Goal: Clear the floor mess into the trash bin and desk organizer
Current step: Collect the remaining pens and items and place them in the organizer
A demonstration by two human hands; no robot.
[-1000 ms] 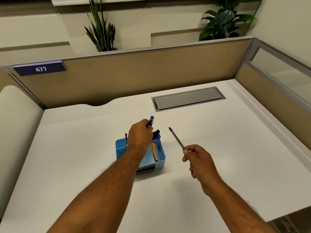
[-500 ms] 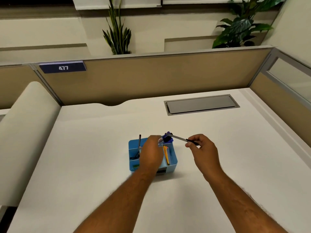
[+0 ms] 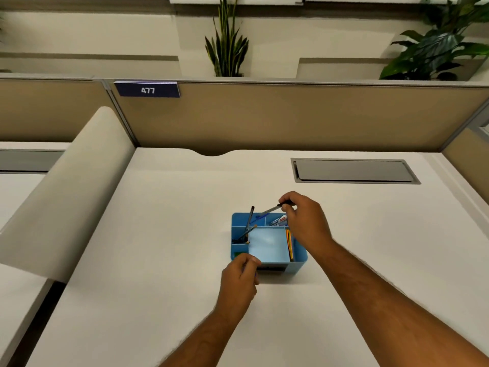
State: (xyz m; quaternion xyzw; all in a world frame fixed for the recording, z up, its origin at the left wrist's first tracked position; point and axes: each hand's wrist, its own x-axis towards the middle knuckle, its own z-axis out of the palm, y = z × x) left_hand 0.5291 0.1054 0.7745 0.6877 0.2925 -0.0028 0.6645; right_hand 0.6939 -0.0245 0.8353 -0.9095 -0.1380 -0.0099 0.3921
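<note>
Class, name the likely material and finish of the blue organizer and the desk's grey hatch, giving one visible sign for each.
Blue organizer: probably plastic or painted metal, satin; thin, even walls with soft glare on the middle tray.
Grey hatch: likely brushed or anodised metal, possibly plastic; flat grey panel with a dull sheen, set in the matte white desk.

We see our two forearms bare to the frame's lower edge, with no sleeves in view. Fine dark hair covers both. Our left hand (image 3: 239,280) and right hand (image 3: 307,221) are bare too, without gloves, and both wrists are bare as well.
</note>
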